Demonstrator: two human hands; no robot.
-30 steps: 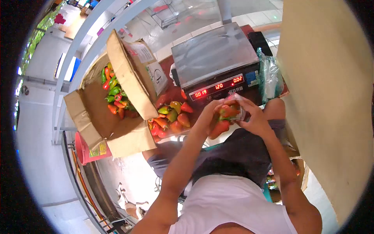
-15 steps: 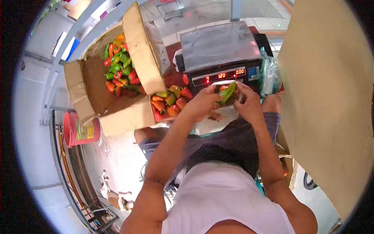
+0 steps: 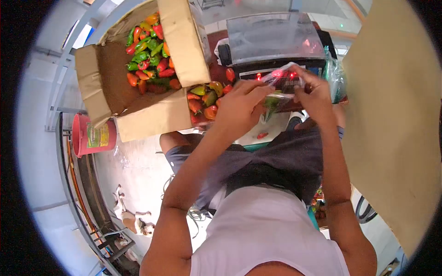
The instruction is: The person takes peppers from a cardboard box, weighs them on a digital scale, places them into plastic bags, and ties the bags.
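Note:
Between my hands, in front of the scale, is a clear plastic bag (image 3: 286,73) with green peppers (image 3: 271,101) low inside it. My left hand (image 3: 244,103) is closed on the bag's left side, its fingers partly hidden behind the bag. On the other side, my right hand (image 3: 315,94) pinches the bag's upper right edge. Just left of my left hand, a pile of red, orange and green peppers (image 3: 209,99) lies on the red surface. The bag partly covers the red digits of the digital scale (image 3: 271,41).
An open cardboard box (image 3: 152,122) holding several mixed peppers (image 3: 149,50) is at the left. Clear plastic bags (image 3: 337,76) lie right of the scale. A tall cardboard sheet (image 3: 391,119) borders the right. On the floor are a red bucket (image 3: 94,135) and a lying animal (image 3: 133,223).
My hands have risen slightly and spread the bag's top, which now stands upright between them. The peppers sit lower in it. The whole view has shifted a little.

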